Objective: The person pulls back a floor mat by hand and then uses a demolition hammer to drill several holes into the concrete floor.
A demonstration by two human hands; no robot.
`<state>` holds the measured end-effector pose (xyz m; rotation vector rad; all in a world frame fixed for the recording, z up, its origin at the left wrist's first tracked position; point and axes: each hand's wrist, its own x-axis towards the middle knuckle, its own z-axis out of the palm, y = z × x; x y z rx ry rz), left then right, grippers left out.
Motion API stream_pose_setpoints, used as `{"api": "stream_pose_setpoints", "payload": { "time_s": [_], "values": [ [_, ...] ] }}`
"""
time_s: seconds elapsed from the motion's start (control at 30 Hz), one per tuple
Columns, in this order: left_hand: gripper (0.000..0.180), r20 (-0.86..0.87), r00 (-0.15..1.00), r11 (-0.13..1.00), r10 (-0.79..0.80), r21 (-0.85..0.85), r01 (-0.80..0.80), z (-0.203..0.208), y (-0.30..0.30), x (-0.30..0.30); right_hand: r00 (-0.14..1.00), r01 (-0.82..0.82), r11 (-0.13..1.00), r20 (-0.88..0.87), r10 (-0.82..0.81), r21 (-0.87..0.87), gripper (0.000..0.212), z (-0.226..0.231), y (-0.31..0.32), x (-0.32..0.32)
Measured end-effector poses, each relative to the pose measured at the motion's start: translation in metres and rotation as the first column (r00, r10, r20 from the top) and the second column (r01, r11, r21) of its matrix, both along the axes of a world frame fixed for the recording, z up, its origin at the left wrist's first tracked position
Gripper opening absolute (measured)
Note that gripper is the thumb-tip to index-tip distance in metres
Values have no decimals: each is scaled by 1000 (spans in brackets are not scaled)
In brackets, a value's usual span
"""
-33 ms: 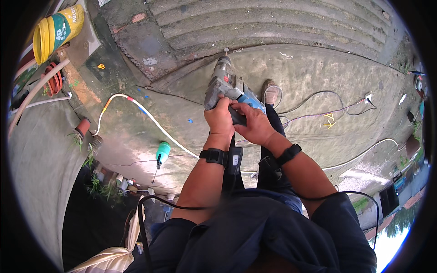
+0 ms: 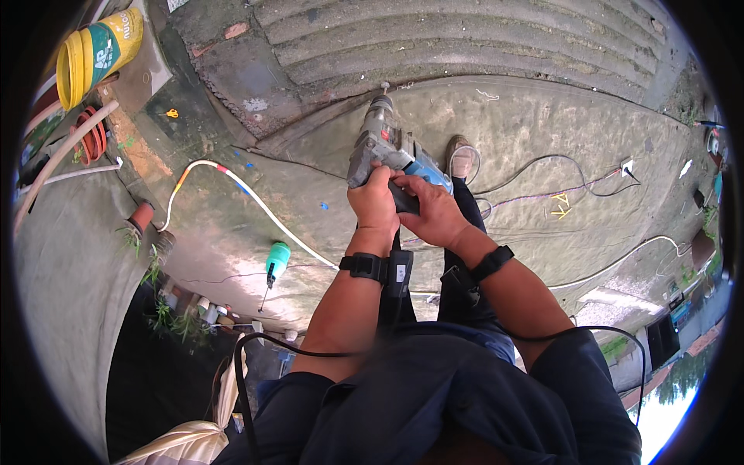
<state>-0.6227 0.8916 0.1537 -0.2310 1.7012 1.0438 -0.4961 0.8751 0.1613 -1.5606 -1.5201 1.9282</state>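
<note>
A grey and blue rotary hammer drill [image 2: 381, 138] is in front of me, its front end pointing away. A thin bit [image 2: 385, 88] at its tip reaches the edge of the stepped concrete; whether it touches is too small to tell. My left hand [image 2: 372, 203] is closed around the left side of the drill's rear handle. My right hand [image 2: 435, 211] wraps the same black handle [image 2: 404, 200] from the right, its fingers next to the left hand's. Both palms and the trigger are hidden.
Ridged concrete steps [image 2: 465, 39] rise ahead. A white hose [image 2: 263, 203] and a green spray bottle [image 2: 278, 257] lie to the left. A yellow bucket [image 2: 71, 68] is at far left. Cable [image 2: 535, 161] runs to a white socket [image 2: 626, 166] beyond my shoe [image 2: 462, 158].
</note>
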Motion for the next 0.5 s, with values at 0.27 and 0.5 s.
{"api": "stream_pose_setpoints", "payload": {
  "time_s": [0.27,0.5],
  "values": [
    [13,-7,999,999,36,1,-36,-6,-3,0,998,-57,998,26,58,-38,56,-2,7,2],
    [13,-18,1000,1000,-12,-16,12,-8,-1,-1,999,-40,999,14,40,-9,56,-8,-3,-2]
  ]
}}
